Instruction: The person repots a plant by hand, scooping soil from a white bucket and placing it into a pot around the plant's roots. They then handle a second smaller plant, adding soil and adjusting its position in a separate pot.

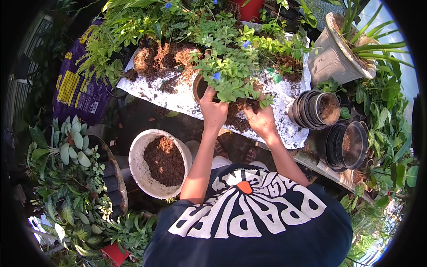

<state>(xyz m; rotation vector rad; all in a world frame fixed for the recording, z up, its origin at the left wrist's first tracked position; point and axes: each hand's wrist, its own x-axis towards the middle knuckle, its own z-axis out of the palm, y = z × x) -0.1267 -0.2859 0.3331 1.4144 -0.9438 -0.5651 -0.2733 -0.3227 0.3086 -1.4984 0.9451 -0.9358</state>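
Note:
A leafy plant with blue flowers (230, 71) stands in front of me over a white plastic sheet (156, 95). My left hand (213, 108) grips the rim of a dark plastic pot (199, 87) at the plant's left side; leaves cover its fingertips. On the other side, my right hand (262, 118) closes around the dark root ball (252, 104) under the foliage, with its fingers partly hidden by leaves. Loose soil (238, 121) lies on the sheet between the two hands.
Bare-rooted plants with clumped roots (144, 60) line the sheet's far side. A white bucket of soil (134, 167) stands at lower left. Stacked black pots (300, 108) and a tilted concrete planter (328, 63) are on the right. A purple bag (81, 86) leans at left.

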